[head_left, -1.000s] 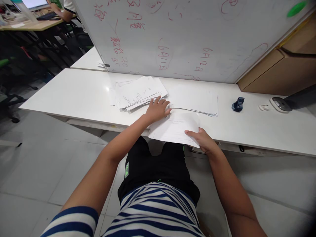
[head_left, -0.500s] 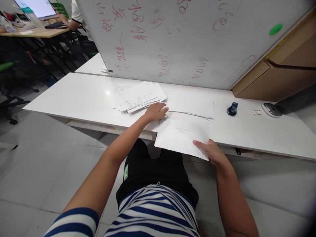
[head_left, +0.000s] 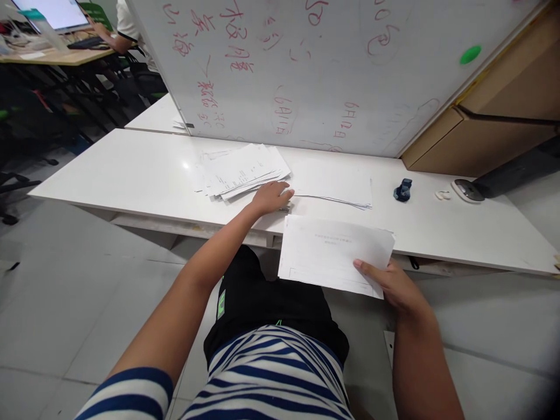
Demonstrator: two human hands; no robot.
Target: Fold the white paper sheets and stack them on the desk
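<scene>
My right hand (head_left: 400,286) grips a few sheets of white paper (head_left: 332,251) by their right end, thumb on top. Faint print shows on the top sheet, which is held in front of the desk edge. My left hand (head_left: 272,197) lies over the desk near its front edge, fingers stretched out. Under its fingers a small greyish object (head_left: 285,208) shows in part; its kind I cannot make out. Left of that hand is an untidy pile of printed papers (head_left: 245,172). On the right side another stack of white sheets (head_left: 335,189) lies flat.
Behind the white desk (head_left: 109,169) stands a whiteboard (head_left: 306,70) with red writing. Toward the right are a dark blue small object (head_left: 402,190), a small white item (head_left: 442,195), a round device (head_left: 468,191) and cardboard boxes (head_left: 472,140). A person (head_left: 126,35) sits at a far-left desk.
My right hand has drawn the held sheets toward me and to the right, away from the flat stack. My left hand stays at nearly the same spot on the desk. The view has shifted slightly.
</scene>
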